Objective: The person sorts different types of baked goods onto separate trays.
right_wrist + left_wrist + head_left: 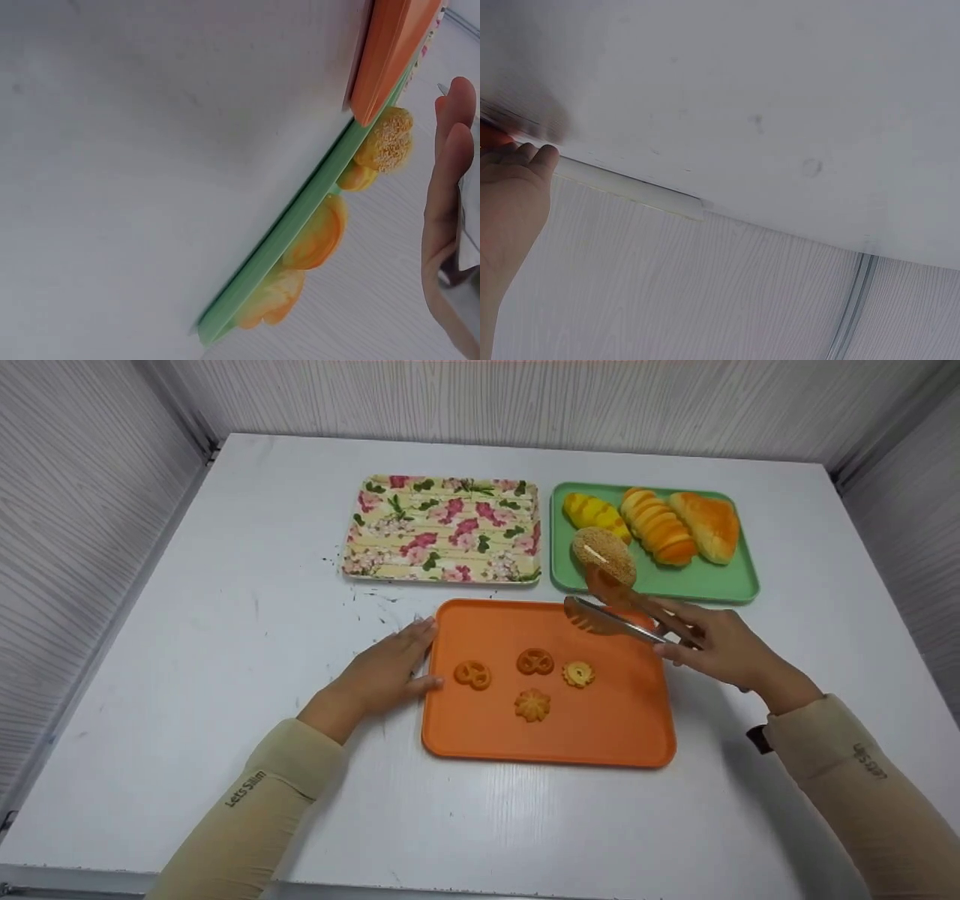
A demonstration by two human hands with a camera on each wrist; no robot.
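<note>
Table: white table (225,607) sat between grey walls.
Orange tray (622,727): it held four small cookies (534,661).
Left hand (386,671): flat and loose, fingers touching the orange tray's left edge.
Right hand (716,645): it gripped metal tongs (611,619) over the tray's far right corner.
Green tray (705,581): it held a seeded bun (604,556) and three more breads.
Flower tray (444,529): beside the green tray.

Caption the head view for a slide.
Right hand holds tongs over an orange tray of four cookies; left hand steadies its edge.
</note>
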